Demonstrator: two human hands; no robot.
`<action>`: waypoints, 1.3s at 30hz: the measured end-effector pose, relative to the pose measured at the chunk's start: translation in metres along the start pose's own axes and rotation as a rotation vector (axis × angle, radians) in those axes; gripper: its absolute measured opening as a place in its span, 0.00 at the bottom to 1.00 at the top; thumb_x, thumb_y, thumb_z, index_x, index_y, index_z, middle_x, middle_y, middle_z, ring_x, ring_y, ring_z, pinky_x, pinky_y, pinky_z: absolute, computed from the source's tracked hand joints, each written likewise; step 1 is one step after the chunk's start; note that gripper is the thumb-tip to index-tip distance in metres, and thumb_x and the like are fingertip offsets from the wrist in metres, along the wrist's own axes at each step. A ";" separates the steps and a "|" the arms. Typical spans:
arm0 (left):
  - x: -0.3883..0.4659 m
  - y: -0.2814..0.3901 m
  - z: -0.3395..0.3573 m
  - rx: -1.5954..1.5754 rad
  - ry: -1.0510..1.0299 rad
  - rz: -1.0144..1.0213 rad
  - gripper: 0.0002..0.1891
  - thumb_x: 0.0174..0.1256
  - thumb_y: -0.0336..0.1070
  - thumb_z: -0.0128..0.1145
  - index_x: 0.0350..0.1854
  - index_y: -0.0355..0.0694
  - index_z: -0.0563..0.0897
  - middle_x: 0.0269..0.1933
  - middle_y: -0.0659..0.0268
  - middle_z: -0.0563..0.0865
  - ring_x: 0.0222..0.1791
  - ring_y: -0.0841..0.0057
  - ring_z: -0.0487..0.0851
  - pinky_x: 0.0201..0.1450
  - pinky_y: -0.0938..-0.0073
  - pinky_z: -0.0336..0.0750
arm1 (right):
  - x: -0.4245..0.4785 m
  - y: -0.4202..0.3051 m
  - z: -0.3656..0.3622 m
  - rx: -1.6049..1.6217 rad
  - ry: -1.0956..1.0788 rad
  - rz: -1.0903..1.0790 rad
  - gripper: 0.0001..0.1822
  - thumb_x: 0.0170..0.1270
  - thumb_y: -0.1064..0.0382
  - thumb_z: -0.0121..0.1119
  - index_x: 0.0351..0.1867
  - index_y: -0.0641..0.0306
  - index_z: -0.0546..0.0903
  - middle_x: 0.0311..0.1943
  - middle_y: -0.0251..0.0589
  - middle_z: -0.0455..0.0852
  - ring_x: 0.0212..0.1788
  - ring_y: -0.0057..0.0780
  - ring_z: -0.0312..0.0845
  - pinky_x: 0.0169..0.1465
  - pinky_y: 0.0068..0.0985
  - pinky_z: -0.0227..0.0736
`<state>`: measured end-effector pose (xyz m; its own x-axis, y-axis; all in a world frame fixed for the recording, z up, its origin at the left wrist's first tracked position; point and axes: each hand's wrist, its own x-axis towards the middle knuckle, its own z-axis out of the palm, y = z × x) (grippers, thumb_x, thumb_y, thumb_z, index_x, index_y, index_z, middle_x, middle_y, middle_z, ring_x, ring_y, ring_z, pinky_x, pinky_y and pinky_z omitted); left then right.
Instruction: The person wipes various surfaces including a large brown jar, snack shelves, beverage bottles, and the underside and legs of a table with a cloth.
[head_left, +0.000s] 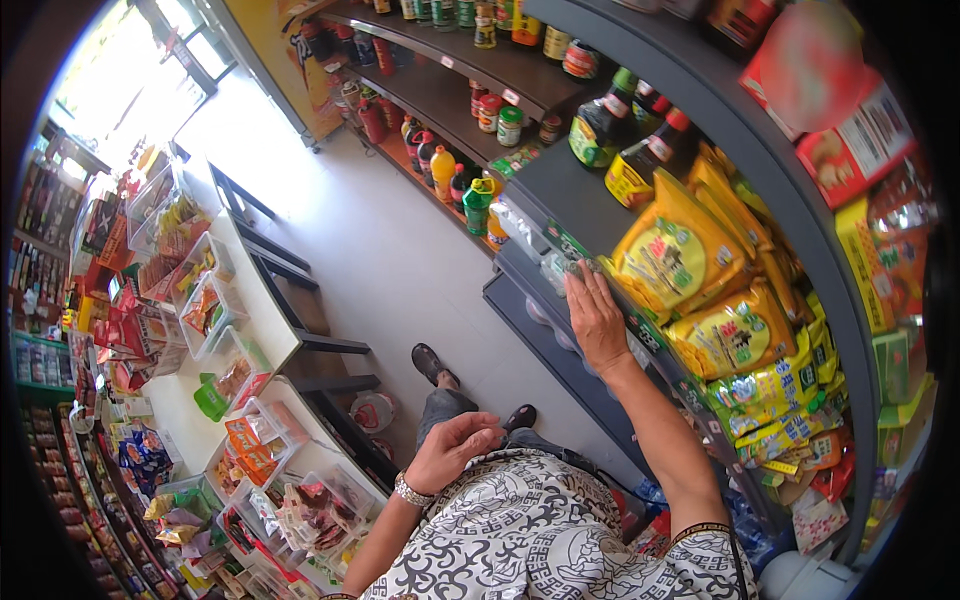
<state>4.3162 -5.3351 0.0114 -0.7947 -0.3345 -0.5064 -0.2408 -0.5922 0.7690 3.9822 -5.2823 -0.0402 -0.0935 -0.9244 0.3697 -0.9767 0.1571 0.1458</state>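
My right hand (598, 319) reaches out to the front edge of a dark grey shelf (559, 191). Its fingers lie nearly straight over the label strip (643, 330), and I see nothing gripped in them. Just beyond the fingertips are clear plastic-wrapped goods (521, 229). Yellow snack bags (667, 247) stand on the shelf to the right of this hand, with dark sauce bottles (604, 116) farther back. Loosely curled and apparently holding nothing, my left hand (456, 448) hovers before my patterned shirt (517, 525). A metal-banded watch (412, 489) circles that wrist.
A white counter (266, 352) on the left carries clear bins (214, 311) of packaged snacks. Large drink bottles (442, 171) line the lowest shelf ahead. Pale floor (375, 247) runs between counter and shelving towards a bright doorway (127, 82). A large bottle (373, 412) stands under the counter.
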 end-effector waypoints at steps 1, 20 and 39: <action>0.004 0.008 -0.009 0.018 -0.005 0.003 0.19 0.80 0.37 0.57 0.65 0.30 0.78 0.55 0.60 0.88 0.55 0.75 0.86 0.60 0.73 0.81 | 0.017 -0.001 0.002 0.008 0.017 -0.021 0.22 0.67 0.73 0.57 0.63 0.73 0.80 0.66 0.49 0.79 0.77 0.45 0.65 0.79 0.41 0.62; 0.050 0.148 -0.224 -0.005 0.060 0.081 0.17 0.80 0.39 0.57 0.62 0.33 0.81 0.52 0.60 0.90 0.51 0.75 0.88 0.55 0.72 0.81 | 0.183 0.043 0.022 0.387 -0.304 0.729 0.26 0.76 0.55 0.51 0.67 0.73 0.74 0.73 0.62 0.69 0.72 0.63 0.66 0.73 0.42 0.64; 0.155 0.250 -0.299 0.021 0.026 0.006 0.18 0.79 0.37 0.58 0.62 0.31 0.79 0.52 0.59 0.89 0.50 0.74 0.87 0.57 0.70 0.82 | 0.347 0.022 0.036 0.535 0.085 1.017 0.15 0.70 0.70 0.57 0.56 0.60 0.86 0.50 0.55 0.89 0.53 0.54 0.85 0.54 0.38 0.79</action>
<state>4.2996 -5.7537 0.0085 -0.7816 -0.3572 -0.5114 -0.2480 -0.5743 0.7802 3.9216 -5.6123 0.0584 -0.8916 -0.4250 0.1563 -0.4155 0.6306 -0.6556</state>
